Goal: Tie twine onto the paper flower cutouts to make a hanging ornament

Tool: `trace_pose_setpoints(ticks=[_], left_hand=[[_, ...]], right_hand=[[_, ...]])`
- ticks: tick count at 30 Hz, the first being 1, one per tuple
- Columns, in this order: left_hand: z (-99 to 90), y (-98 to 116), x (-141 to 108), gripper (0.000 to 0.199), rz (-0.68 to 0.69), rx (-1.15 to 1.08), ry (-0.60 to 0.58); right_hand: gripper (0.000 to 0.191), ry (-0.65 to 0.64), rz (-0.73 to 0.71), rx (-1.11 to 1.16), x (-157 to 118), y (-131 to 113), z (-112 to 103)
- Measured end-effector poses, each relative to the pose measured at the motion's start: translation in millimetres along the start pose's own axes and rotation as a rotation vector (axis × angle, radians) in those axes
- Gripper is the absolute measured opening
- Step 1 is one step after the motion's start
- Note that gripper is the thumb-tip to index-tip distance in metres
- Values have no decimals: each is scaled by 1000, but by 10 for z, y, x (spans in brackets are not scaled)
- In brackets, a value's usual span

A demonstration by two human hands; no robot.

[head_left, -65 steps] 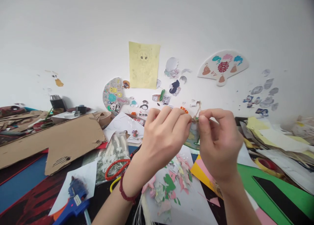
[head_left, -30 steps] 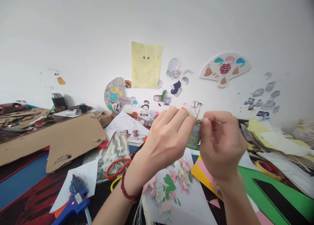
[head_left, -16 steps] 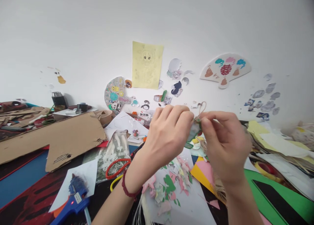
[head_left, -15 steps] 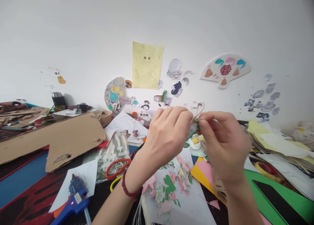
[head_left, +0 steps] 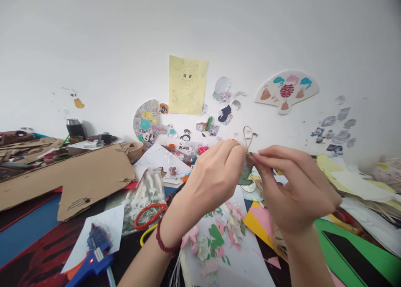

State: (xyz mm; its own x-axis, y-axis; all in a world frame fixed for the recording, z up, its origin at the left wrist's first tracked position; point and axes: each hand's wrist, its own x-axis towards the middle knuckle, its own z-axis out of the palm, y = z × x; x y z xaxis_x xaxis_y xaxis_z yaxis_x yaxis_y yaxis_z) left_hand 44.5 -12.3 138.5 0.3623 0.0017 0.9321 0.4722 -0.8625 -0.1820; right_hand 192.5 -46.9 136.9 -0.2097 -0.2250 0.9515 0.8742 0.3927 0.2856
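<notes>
My left hand (head_left: 216, 174), with a dark red bracelet at its wrist, is closed round a small green ornament (head_left: 245, 176) that shows partly beyond its fingers. A thin brown cord loop (head_left: 247, 137) stands up from the ornament's top. My right hand (head_left: 290, 182) pinches at the base of this loop, thumb and index finger together, its other fingers bent. Whether a cord end lies in that pinch is too small to tell. Below the hands, green and pink paper scraps (head_left: 216, 237) lie on a white sheet (head_left: 241, 262).
A blue glue gun (head_left: 98, 257) with a red light lies at the lower left, near cut cardboard (head_left: 97, 174). On the right are a green sheet (head_left: 372, 253) and a black phone-like slab (head_left: 357, 257). Drawings hang on the wall.
My right hand has shifted slightly right and turned, its fingers more stretched. The cord loop now stands taller and more upright, and more of the green ornament shows.
</notes>
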Motion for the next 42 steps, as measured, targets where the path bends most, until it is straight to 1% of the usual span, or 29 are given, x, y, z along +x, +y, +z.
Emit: trace_pose_setpoints(ticks=[2, 4, 7, 9, 13, 16, 22, 25, 28, 31, 32, 34, 35, 38, 42], left_hand=[[3, 7, -1, 10, -5, 11, -8], [6, 22, -1, 11, -12, 24, -22], [16, 59, -2, 13, -6, 41, -44], [30, 87, -6, 15, 3, 46, -43], [68, 127, -17, 16, -19, 53, -25], [92, 141, -22, 15, -18, 51, -16], [115, 144, -25, 14, 12, 13, -14], [115, 137, -32, 14, 10, -42, -8], [88, 124, -36, 14, -56, -143, 16], [40, 107, -28, 6, -191, -330, 32], [25, 101, -22, 6, -245, -399, 36], [1, 88, -10, 17, -328, -496, 22], [-5, 81, -4, 18, -350, -520, 4], [-4, 49, 3, 12, -376, -532, -44], [12, 2, -16, 11, -415, -550, -37]], right_hand=[[26, 1, -48, -46, -15, 9, 9], [29, 42, -73, -97, -40, 13, 26], [34, 132, -58, -167, -87, 13, 56], [33, 164, -40, -208, -114, 7, 72], [28, 163, -18, -275, -134, -17, 90], [28, 158, 6, -301, -133, -28, 101], [29, 142, 9, -282, -137, -23, 125], [30, 136, 32, -269, -130, -20, 118], [27, 104, 48, -253, -108, 4, 86], [19, 42, 39, -212, -79, 36, 44], [18, 29, 36, -193, -70, 41, 33], [18, 22, 32, -170, -54, 38, 16], [19, 18, 28, -162, -48, 31, 11], [19, -11, 7, -142, -31, 2, 5], [18, -31, -11, -128, -18, -15, 10]])
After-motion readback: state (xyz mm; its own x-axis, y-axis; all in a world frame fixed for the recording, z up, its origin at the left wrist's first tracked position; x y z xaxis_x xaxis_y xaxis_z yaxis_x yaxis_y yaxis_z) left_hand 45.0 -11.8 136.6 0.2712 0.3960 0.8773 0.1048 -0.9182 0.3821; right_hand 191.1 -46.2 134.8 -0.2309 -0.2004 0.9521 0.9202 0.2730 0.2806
